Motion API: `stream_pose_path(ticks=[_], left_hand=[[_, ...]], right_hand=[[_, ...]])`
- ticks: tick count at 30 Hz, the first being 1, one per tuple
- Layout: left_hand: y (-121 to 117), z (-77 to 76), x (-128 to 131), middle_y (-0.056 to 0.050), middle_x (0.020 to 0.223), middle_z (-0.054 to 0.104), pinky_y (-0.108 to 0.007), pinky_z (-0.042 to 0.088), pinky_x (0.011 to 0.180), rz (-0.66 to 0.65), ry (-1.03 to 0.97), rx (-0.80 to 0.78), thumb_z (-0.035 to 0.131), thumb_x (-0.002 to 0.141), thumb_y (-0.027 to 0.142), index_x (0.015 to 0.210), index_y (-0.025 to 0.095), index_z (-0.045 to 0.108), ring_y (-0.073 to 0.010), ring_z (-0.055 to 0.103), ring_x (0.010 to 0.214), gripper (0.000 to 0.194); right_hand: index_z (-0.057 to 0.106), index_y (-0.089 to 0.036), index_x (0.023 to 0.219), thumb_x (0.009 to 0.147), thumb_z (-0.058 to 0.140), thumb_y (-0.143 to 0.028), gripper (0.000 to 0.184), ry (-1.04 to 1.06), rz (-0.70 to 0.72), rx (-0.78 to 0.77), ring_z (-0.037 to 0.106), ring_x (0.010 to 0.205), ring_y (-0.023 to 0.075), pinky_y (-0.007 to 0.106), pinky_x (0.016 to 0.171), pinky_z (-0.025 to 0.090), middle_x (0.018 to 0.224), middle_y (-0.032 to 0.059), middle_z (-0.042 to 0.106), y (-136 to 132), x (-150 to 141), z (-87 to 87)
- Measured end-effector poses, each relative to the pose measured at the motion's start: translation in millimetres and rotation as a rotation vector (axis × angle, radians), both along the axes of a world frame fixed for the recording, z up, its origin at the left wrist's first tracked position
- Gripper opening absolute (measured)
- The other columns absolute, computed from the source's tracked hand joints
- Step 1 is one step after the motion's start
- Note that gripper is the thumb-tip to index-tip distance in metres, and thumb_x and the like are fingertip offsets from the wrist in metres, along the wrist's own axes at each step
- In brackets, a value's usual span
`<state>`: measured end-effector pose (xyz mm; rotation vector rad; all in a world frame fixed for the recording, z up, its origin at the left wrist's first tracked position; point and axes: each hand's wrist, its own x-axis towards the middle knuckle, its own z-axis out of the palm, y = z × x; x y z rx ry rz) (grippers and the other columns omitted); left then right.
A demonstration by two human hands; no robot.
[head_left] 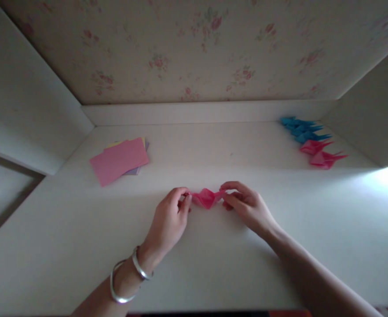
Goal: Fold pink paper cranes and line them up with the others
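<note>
A pink folded paper crane point(206, 199) is stretched between my two hands over the middle of the white tabletop. Its left point is pinched between the thumb and fingers of my left hand point(172, 211), whose wrist carries two silver bangles point(142, 266). My right hand point(247, 204) pinches the opposite point between thumb and forefinger. The crane's middle bulges out in a rounded, pointed shape. The tips of both ends are covered by my fingers.
Toward the back left lies a stack of paper sheets point(119, 159), pink on top, with yellow and purple edges beneath. At the back right, several blue cranes point(301, 127) and two pink cranes point(322, 159) sit in a row. A floral-papered wall point(194, 53) rises behind the table.
</note>
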<state>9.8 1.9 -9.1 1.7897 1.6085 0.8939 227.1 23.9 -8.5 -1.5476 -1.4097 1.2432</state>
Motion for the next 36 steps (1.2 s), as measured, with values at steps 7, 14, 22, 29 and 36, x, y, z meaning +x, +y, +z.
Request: stream_pose_path(ticks=[7, 14, 22, 29, 36], left_hand=[[1, 4.2, 0, -0.006, 0.086, 0.074, -0.023, 0.052, 0.052, -0.004, -0.140, -0.120, 0.051, 0.096, 0.039, 0.099, 0.019, 0.060, -0.0165, 0.071, 0.060, 0.022], [2, 0.1, -1, -0.007, 0.099, 0.075, -0.023, 0.056, 0.053, -0.022, -0.187, -0.110, 0.054, 0.095, 0.037, 0.120, 0.020, 0.060, -0.0138, 0.071, 0.058, 0.031], [3, 2.0, -2, -0.004, 0.082, 0.077, -0.022, 0.055, 0.051, -0.009, -0.152, -0.088, 0.056, 0.094, 0.035, 0.103, 0.019, 0.070, -0.0163, 0.072, 0.059, 0.023], [3, 6.0, -3, -0.003, 0.070, 0.076, -0.022, 0.053, 0.053, 0.002, -0.098, -0.051, 0.058, 0.092, 0.027, 0.098, 0.018, 0.075, -0.0156, 0.071, 0.056, 0.020], [-3, 6.5, -2, 0.000, 0.071, 0.076, -0.021, 0.052, 0.053, -0.039, -0.044, 0.038, 0.057, 0.089, 0.015, 0.096, 0.021, 0.076, -0.0132, 0.067, 0.052, 0.022]], right_hand=[[0.067, -0.021, 0.096, 0.084, 0.063, -0.040, 0.023, 0.017, -0.009, 0.084, 0.061, 0.061, 0.0158, 0.027, 0.057, 0.046, 0.068, 0.0003, 0.067, 4, 3, -10.1], [0.068, -0.023, 0.094, 0.086, 0.062, -0.038, 0.018, -0.069, 0.000, 0.159, 0.064, 0.068, 0.0170, 0.028, 0.062, 0.049, 0.080, 0.0023, 0.070, 5, 4, -13.1], [0.068, -0.022, 0.092, 0.086, 0.061, -0.037, 0.018, -0.087, -0.028, 0.164, 0.063, 0.068, 0.0172, 0.028, 0.063, 0.049, 0.077, 0.0021, 0.069, 8, 7, -13.6], [0.069, -0.022, 0.092, 0.084, 0.062, -0.035, 0.017, -0.084, -0.032, 0.170, 0.065, 0.070, 0.0173, 0.029, 0.064, 0.050, 0.084, 0.0034, 0.071, 8, 9, -11.7], [0.069, -0.022, 0.095, 0.087, 0.060, -0.029, 0.015, -0.177, 0.026, 0.334, 0.067, 0.079, 0.0188, 0.025, 0.057, 0.050, 0.096, 0.0064, 0.071, -1, 3, -3.0]])
